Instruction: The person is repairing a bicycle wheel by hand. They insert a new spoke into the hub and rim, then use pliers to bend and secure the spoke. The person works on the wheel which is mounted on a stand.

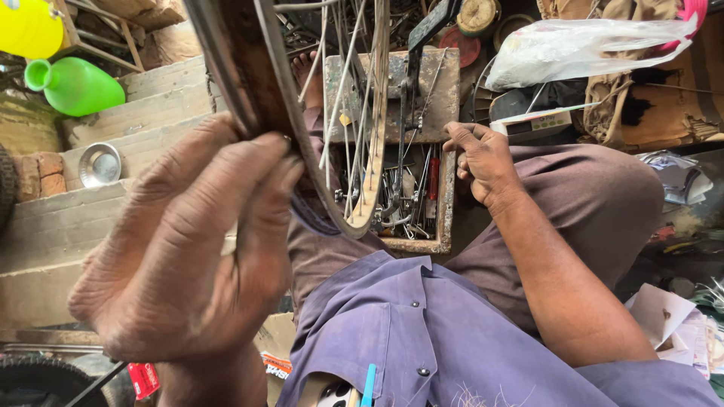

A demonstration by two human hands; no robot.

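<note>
My left hand (188,249) is close to the camera, its fingers closed around the metal rim of a spoked bicycle wheel (362,151) that stands upright over my lap. Thin spokes (343,83) fan across the wheel's middle. My right hand (483,162) rests on the edge of a wooden toolbox (445,203) full of hand tools, fingers curled at its rim; whether it grips a small tool is unclear. I am seated, in a purple shirt and brown trousers.
A green plastic jug (75,87) and a small steel bowl (99,163) sit on concrete steps at left. A white plastic bag (581,45) and cloth lie at upper right. Papers (679,324) lie at lower right, a tyre (38,377) at lower left.
</note>
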